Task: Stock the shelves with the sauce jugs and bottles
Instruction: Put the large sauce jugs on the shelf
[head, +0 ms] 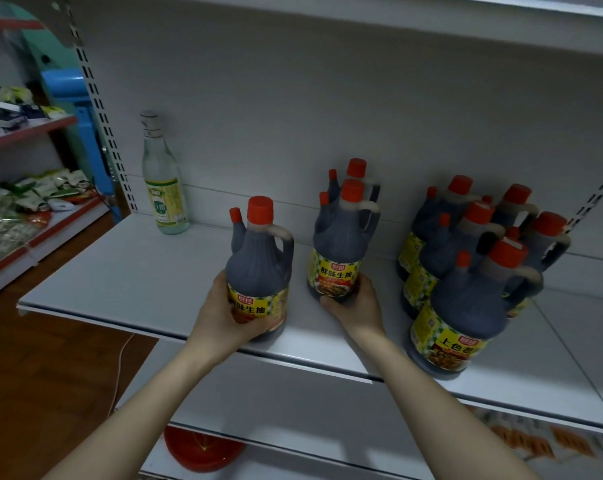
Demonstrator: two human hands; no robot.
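L hand is wrapping the label band of the front jug, fingers curled round it. That jug is standing upright by the lip of the shelf, nearer than the clear bottle and to its right. R hand is cupping the base of the second jug, thumb across the front, fingers round the side. This one is sitting further right of the clear bottle and a bit deeper in, w/ a third jug right behind it; can't tell if they're touching. Further right again, a cluster of like jugs is crowding the shelf, well apart from the clear bottle.

Step in hand, I'd say: squaring these two jugs into rows. Next move prob calls for sliding the front jug back toward the clear bottle's depth, upright, label out, then releasing both. The clear bottle itself is standing alone by the back panel.
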